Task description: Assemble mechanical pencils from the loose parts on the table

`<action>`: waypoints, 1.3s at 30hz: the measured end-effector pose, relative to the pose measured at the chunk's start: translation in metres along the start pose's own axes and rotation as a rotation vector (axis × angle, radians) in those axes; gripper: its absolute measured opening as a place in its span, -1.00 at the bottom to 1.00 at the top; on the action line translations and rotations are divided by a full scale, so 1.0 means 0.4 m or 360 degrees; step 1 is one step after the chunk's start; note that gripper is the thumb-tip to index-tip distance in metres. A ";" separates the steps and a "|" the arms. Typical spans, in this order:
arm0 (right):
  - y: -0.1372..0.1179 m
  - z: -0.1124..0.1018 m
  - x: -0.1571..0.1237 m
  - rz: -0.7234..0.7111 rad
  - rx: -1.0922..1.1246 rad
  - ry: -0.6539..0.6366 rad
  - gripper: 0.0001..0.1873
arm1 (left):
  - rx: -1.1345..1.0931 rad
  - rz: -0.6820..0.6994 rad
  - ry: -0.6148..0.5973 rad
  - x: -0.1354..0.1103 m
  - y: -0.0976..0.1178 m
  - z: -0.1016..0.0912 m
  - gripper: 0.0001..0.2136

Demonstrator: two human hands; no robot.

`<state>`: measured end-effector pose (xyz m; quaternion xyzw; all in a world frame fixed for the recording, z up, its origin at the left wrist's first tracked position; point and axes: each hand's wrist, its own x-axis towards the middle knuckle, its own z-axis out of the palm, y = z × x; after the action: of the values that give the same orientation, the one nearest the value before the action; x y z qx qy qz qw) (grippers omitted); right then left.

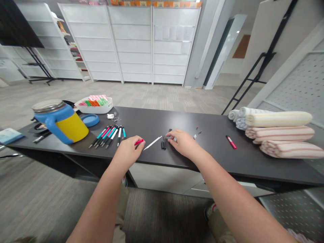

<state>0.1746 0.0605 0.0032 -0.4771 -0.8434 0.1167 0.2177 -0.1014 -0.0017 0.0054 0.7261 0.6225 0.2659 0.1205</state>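
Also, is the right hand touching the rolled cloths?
No, the right hand is beside small black pieces, well apart from the rolled cloths.

Mug (72, 125) left on table (146, 123), pens (110, 135) beside it (tray (97, 109) behind), refills (153, 143) central, towels (280, 131) right

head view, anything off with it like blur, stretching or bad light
Head view: uprights of the white cabinets splay outward toward the top, like wide-lens stretching; head view: the small black parts by the right hand look soft, fine detail lost; head view: light is mostly even, though the carpet at bottom middle sits in darker shade.
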 end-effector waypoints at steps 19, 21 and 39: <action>0.167 -0.082 -0.192 0.0738 -0.0358 0.0568 -0.71 | 0.0208 -0.0014 -0.0056 0.011 0.033 0.011 -0.79; 0.168 -0.083 -0.178 0.0802 -0.0348 0.0496 -0.68 | 0.0241 -0.0022 -0.0060 0.015 0.037 0.015 -0.79; 0.127 -0.055 -0.186 0.0757 0.0186 0.0687 -0.74 | -0.0083 0.0373 0.0171 0.000 0.042 0.048 -0.70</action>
<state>0.2572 0.0229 -0.0171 -0.6612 -0.6346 0.1086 0.3852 -0.0771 -0.0020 -0.0019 0.7751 0.5320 0.3327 0.0739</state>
